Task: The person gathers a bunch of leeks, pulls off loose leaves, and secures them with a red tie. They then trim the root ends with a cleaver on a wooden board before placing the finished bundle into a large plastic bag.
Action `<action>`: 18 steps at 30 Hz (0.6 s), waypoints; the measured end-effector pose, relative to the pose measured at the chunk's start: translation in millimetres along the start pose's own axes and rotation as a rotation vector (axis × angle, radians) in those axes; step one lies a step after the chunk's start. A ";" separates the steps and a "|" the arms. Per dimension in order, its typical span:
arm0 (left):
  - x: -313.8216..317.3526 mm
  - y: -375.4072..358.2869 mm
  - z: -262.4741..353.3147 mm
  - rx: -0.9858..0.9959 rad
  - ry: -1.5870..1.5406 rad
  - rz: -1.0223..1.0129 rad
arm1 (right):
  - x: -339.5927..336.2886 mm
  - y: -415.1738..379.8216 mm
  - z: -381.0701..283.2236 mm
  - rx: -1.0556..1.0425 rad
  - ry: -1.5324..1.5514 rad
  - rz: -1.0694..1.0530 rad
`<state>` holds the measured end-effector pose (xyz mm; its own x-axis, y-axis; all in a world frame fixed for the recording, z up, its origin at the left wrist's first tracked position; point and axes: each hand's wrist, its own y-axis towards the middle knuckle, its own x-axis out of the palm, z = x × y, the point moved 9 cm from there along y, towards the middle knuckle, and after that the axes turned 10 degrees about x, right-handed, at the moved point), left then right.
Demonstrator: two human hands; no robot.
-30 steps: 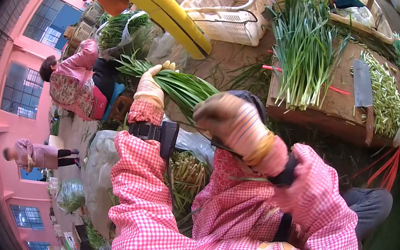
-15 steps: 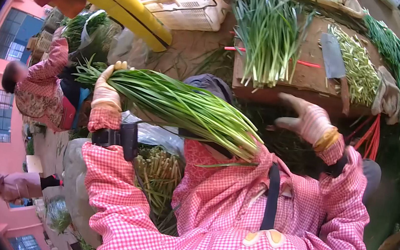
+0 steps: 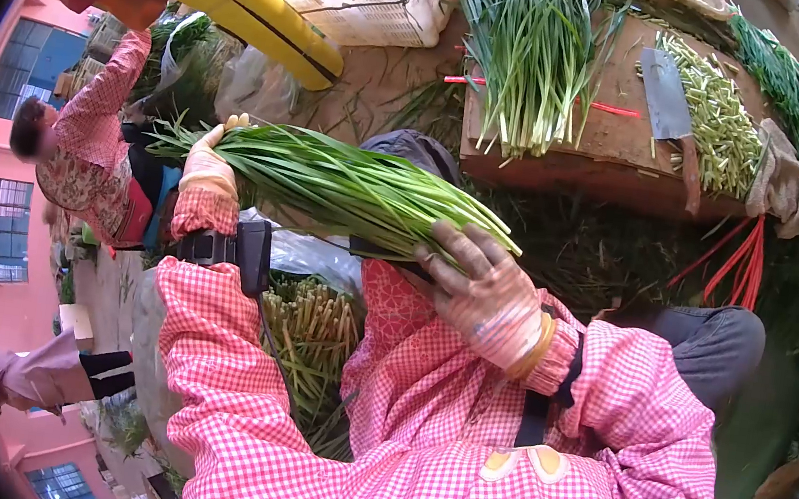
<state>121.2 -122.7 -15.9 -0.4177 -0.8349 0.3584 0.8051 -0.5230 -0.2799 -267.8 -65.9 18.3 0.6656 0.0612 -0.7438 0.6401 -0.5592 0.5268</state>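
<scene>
A bunch of long green leaves with pale stems, which look like garlic chives (image 3: pixel 338 176), lies crosswise in front of my chest. My left hand (image 3: pixel 208 169), in a pale glove, is closed around its leafy end. Over the pale stem end rests my right hand (image 3: pixel 491 302), in a stained striped glove, fingers curved onto the stems; its thumb is hard to see. Beneath the bunch at the left, a bag holds more upright cut stems (image 3: pixel 312 339). Another heap of chives (image 3: pixel 526 54) lies on the wooden block (image 3: pixel 636 64) ahead.
On the block are a cleaver (image 3: pixel 664 95), cut stem pieces (image 3: pixel 715 114) and a cloth glove (image 3: pixel 780 184). Red ties (image 3: pixel 746 270) hang at its side. A plastic crate (image 3: pixel 390 18) and a yellow padded bar (image 3: pixel 240 4) stand ahead-left. Two people (image 3: pixel 93 164) are at the left.
My right hand has come left and down from beside the block onto the stem end of the bunch. My left hand keeps its hold. A person at the left has shifted slightly.
</scene>
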 end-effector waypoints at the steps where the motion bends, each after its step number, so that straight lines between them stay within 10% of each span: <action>1: -0.9 1.2 2.3 0.022 0.040 -0.013 | 4.2 -5.2 6.7 0.011 0.044 -0.079; 3: -6.6 14.0 1.6 0.037 0.020 -0.030 | -6.9 -5.7 19.1 -0.008 0.365 -0.252; 4: -16.6 17.9 -3.6 -0.004 0.077 -0.046 | -22.8 -25.5 53.3 0.263 1.125 -0.094; 6: -16.8 8.7 -10.1 -0.075 0.165 -0.098 | -45.8 -51.1 95.0 0.920 1.364 -0.386; 8: -36.1 22.4 -13.7 -0.050 0.221 -0.095 | -55.1 -78.1 126.5 0.937 1.706 -0.317; 12: -60.6 45.6 -16.7 -0.089 0.157 -0.076 | -50.9 -139.5 194.1 1.385 1.415 -0.093; 15: -57.7 48.8 -18.2 -0.078 0.065 -0.079 | -41.9 -142.1 199.5 1.318 1.050 -0.411; 18: -34.7 19.4 3.8 0.042 0.256 -0.051 | 16.4 -176.4 247.0 0.856 -0.318 -1.084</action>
<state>152.9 -103.3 -30.3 -0.5468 -0.8267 0.1324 0.7949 -0.5623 -0.2279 -464.6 -170.5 -188.4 -0.1849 0.6556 -0.7321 0.2670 -0.6834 -0.6795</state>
